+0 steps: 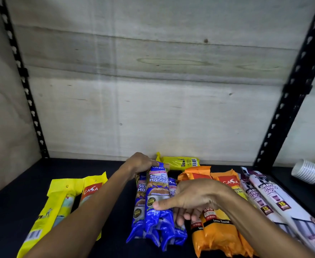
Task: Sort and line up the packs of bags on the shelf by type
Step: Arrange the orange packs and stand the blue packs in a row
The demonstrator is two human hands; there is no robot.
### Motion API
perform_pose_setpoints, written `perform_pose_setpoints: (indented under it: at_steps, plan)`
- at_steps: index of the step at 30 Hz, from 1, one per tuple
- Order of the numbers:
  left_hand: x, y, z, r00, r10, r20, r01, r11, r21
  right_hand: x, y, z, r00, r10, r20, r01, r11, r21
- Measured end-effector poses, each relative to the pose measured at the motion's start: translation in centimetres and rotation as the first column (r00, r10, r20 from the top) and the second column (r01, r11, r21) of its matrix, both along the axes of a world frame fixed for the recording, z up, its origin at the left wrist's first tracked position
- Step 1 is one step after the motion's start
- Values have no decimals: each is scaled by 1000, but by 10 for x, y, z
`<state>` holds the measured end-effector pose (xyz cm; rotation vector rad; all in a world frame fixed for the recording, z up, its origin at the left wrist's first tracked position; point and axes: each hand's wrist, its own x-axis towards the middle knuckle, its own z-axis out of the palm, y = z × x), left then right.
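Observation:
Three blue "Singlet Handle" garbage-bag packs [157,190] lie side by side in the middle of the dark shelf [13,207]. My left hand [140,162] grips the far end of the top blue pack. My right hand [194,199] presses its thumb on that pack's middle, fingers curled at its right side. Orange packs [220,233] lie just right of the blue ones, partly under my right arm. Two yellow packs [59,203] lie at the left. Another yellow pack [179,162] lies crosswise at the back wall. White and purple "Draw String Bag" packs [275,200] lie at the right.
Black slotted uprights [292,97] frame the bay, and a pale wooden board [153,90] closes its back. A sleeve of stacked paper cups [307,171] lies on the neighbouring shelf at far right. Bare shelf shows between the yellow and blue packs.

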<state>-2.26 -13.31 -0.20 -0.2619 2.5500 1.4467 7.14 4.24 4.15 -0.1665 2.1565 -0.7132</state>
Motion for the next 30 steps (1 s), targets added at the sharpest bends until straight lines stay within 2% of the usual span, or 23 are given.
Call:
perform_pose_setpoints:
  at_steps: [3, 7, 9, 11, 13, 17, 22, 30]
  plan:
    - [7, -2, -7, 999, 24, -45, -26, 999, -44, -3, 6, -1, 998, -34, -48, 36, 999, 33]
    - [34, -9, -12, 981, 102, -163, -131, 976, -174, -8, 10, -6, 957, -233, -175, 224, 972, -70]
    - [48, -14, -15, 986, 99, -137, -109, 992, -65, -8, 6, -8, 940, -279, -197, 267, 960, -82]
    - [62, -14, -14, 998, 51, -48, -48, 997, 52, -7, 0, -10, 935, -293, -199, 283, 956, -76]
    - [70, -11, -12, 1000, 19, 14, -20, 995, 95, -6, -6, -12, 930, -311, -196, 301, 950, -79]
    - [82, -10, -8, 1000, 3, 28, -8, 986, 167, -1, -6, -12, 929, -336, -158, 320, 940, -119]
    - [85, -12, -6, 996, -39, 79, 25, 986, 166, 2, -5, -11, 924, -361, -126, 341, 927, -157]
    - [81, -7, -4, 996, 2, 89, -23, 973, 230, -7, -9, -10, 914, -392, -104, 370, 912, -178]
